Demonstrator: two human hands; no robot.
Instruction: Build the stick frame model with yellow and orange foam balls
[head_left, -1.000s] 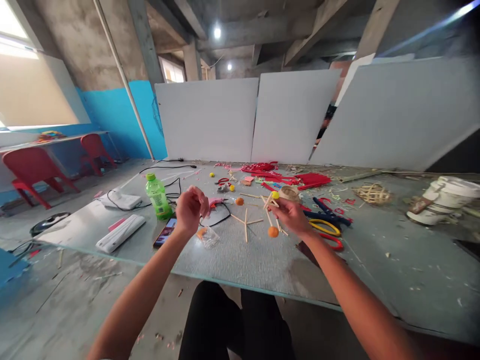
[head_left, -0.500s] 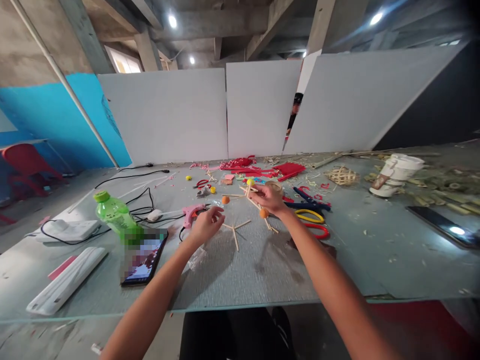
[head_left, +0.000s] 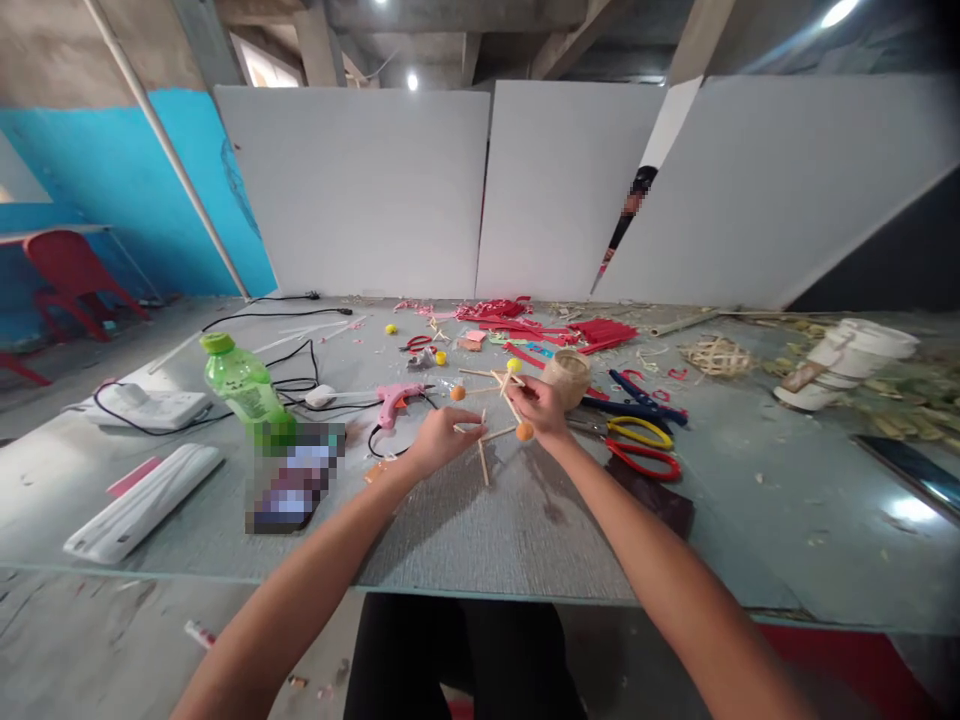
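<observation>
My right hand [head_left: 538,405] pinches a frame of thin wooden sticks [head_left: 508,397]. A yellow ball [head_left: 514,366] sits at its top and an orange ball [head_left: 524,431] at its lower end. Left of it is another orange ball [head_left: 457,393] beside a thin stick; whether it joins the frame I cannot tell. My left hand [head_left: 446,440] has its fingertips closed at a branching piece of joined sticks [head_left: 484,463], whose lower leg reaches the table. Those fingers partly hide the piece. A pink glue gun [head_left: 394,403] lies just beyond my left hand.
Scissors with yellow and red handles [head_left: 641,445], blue-handled pliers [head_left: 637,405] and a roll of twine [head_left: 568,372] lie right. Leftward are a green bottle [head_left: 244,385], a phone [head_left: 296,485] and a power strip [head_left: 154,405]. Red strips [head_left: 600,335] lie at the back.
My left hand has moved right and closed its fingertips at the branching stick piece. My right hand keeps its hold on the stick frame. The camera view has tilted down and turned left.
</observation>
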